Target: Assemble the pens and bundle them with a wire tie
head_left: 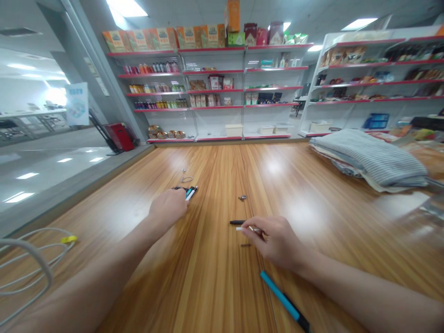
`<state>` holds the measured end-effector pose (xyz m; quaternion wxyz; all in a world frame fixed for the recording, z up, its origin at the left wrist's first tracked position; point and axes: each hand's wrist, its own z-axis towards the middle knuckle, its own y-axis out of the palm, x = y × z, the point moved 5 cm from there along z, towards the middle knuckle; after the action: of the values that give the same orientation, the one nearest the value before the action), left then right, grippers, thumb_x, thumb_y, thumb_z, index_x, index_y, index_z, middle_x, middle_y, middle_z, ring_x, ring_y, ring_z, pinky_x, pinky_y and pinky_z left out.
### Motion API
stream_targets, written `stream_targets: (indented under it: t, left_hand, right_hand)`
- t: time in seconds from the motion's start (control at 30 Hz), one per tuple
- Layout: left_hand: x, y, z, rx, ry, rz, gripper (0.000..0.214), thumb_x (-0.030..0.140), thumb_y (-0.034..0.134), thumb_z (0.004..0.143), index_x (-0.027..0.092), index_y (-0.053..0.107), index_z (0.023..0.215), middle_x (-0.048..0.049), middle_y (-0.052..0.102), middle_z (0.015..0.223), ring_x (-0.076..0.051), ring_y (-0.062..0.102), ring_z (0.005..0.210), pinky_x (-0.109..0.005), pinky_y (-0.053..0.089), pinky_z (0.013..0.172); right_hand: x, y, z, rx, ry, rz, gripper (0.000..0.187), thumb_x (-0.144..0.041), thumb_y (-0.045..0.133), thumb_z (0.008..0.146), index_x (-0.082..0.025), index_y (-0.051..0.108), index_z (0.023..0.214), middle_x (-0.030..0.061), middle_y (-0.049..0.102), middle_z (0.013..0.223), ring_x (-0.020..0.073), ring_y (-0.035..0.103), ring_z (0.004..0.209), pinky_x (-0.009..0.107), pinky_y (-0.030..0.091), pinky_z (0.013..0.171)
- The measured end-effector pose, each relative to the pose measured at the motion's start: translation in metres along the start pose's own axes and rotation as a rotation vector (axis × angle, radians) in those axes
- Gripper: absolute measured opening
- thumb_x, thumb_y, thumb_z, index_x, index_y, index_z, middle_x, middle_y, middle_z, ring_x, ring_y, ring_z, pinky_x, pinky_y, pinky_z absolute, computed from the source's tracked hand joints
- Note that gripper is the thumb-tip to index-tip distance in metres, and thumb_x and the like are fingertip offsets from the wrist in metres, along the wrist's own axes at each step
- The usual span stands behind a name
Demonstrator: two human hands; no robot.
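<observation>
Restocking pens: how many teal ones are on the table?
2 visible: one teal pen lies near the right hand, which pinches a white piece; another's teal end pokes from the bundle at the left hand, which may hide more.

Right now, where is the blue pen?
Head view: the blue pen lies on the wooden table, right side, just below the right hand, near its wrist.

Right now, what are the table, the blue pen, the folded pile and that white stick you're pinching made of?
Table: wood or wood-look laminate, streaky grain, glossy glare. Blue pen: smooth plastic, probably, black end. Folded pile: matte cloth, finely striped, soft edges. White stick in the right hand: too thin to tell, perhaps plastic.
</observation>
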<state>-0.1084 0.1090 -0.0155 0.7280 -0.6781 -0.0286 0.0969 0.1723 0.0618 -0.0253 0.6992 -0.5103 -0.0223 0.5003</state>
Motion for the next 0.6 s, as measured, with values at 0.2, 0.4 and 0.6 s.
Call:
stream_targets:
  t: [0.2, 0.4, 0.6]
  left_hand:
    - [0.006, 0.001, 0.004, -0.021, 0.023, -0.080, 0.027, 0.034, 0.049, 0.081, 0.013, 0.066, 0.078, -0.0176, 0.069, 0.081, -0.030, 0.066, 0.078, -0.034, 0.046, 0.067]
    - [0.039, -0.021, -0.011, -0.069, 0.175, -0.540, 0.040, 0.047, 0.044, 0.087, 0.016, 0.056, 0.065, -0.0009, 0.055, 0.056, -0.012, 0.051, 0.048, -0.021, 0.034, 0.046]
    - [0.091, -0.021, -0.054, -0.448, 0.387, -1.394, 0.034, 0.047, 0.053, 0.086, 0.013, 0.060, 0.082, -0.0035, 0.063, 0.066, -0.003, 0.033, 0.036, -0.015, 0.025, 0.035]
  right_hand:
    - [0.000, 0.006, 0.002, -0.053, -0.011, -0.030, 0.019, -0.032, 0.055, 0.089, -0.020, 0.069, 0.088, -0.0001, 0.066, 0.061, 0.0113, 0.058, 0.054, 0.022, 0.038, 0.055]
    - [0.003, 0.013, 0.002, -0.111, -0.022, -0.125, 0.016, -0.030, 0.057, 0.087, -0.023, 0.071, 0.085, 0.0016, 0.071, 0.072, 0.0145, 0.064, 0.063, 0.025, 0.040, 0.060]
    - [0.008, -0.008, 0.007, 0.159, 0.162, -0.014, 0.041, -0.038, 0.054, 0.089, -0.017, 0.056, 0.124, -0.0039, 0.058, 0.058, 0.0108, 0.051, 0.050, 0.023, 0.038, 0.052]
